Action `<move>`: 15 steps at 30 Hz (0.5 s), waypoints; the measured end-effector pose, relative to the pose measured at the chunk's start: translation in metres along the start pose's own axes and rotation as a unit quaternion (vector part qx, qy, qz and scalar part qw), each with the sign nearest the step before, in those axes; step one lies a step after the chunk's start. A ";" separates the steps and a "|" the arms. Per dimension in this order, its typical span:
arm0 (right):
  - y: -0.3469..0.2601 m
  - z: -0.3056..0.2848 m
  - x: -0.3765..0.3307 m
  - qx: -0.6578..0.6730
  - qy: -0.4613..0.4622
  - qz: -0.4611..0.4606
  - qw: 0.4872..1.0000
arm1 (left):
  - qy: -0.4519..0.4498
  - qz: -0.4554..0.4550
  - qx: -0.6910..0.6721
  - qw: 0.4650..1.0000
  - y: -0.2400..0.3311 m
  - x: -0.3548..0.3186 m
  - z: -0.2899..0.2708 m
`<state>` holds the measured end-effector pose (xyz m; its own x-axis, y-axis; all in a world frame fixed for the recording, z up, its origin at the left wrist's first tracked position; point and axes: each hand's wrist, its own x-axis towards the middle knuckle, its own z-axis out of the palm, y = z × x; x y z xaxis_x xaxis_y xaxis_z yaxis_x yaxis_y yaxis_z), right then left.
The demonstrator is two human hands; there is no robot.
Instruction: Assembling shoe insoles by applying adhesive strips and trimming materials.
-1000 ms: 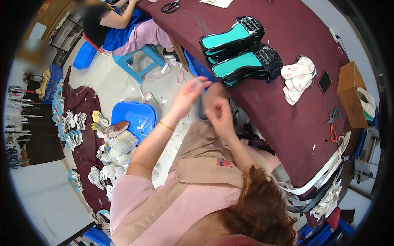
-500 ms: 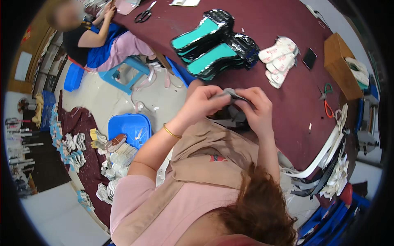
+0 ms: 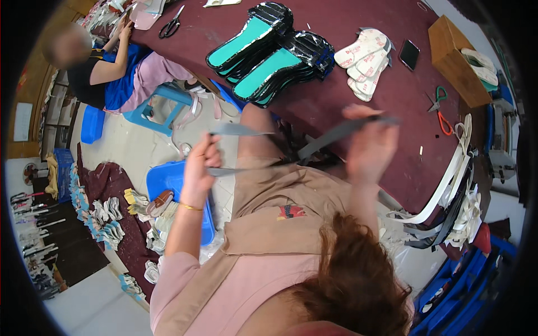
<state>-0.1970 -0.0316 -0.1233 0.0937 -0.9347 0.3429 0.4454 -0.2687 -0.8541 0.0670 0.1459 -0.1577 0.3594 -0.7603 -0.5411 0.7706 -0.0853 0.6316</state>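
A long dark grey strip [image 3: 330,138], smeared by motion, stretches between my two hands above my lap. My left hand [image 3: 200,162] is closed on one part of it, with two lengths leading off to the right. My right hand [image 3: 371,147], raised at the edge of the maroon table [image 3: 386,173], grips the other part; its fingers are blurred. Beyond my hands lie two stacks of teal insole-shaped pieces [image 3: 269,75] with shiny black edges. To their right, several white sole-shaped pieces [image 3: 367,59] overlap in a fan.
A phone [image 3: 409,54], orange-and-green scissors [image 3: 440,109] and a cardboard box [image 3: 457,61] are on the right. White and black strips [image 3: 448,185] hang by the table's edge. A blue bin [image 3: 165,179] stands left on the floor. At the far left sits another person [image 3: 120,73].
My hands have moved apart, left hand leftward, right hand rightward, and the grey strip now spans between them. The whole view has shifted slightly.
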 end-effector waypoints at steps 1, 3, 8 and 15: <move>-0.020 -0.017 0.010 0.083 0.052 0.034 0.995 | 0.058 0.031 0.044 0.997 0.003 -0.002 -0.050; -0.035 -0.085 0.037 0.059 0.149 0.039 0.986 | 0.216 0.038 0.234 0.947 -0.005 -0.006 -0.147; -0.057 -0.158 0.034 -0.069 0.211 0.049 0.974 | 0.220 0.084 0.791 0.565 -0.071 0.013 -0.203; -0.203 -0.244 0.072 -0.244 0.216 -0.198 0.924 | -0.355 0.427 0.725 0.408 -0.138 0.068 0.054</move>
<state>-0.4978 -0.1011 -0.0201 -0.4019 -0.7178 0.5685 -0.0967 -0.5841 -0.8059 -0.0433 0.0707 -0.2519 -0.4681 -0.8627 0.1916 -0.7817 0.5053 0.3655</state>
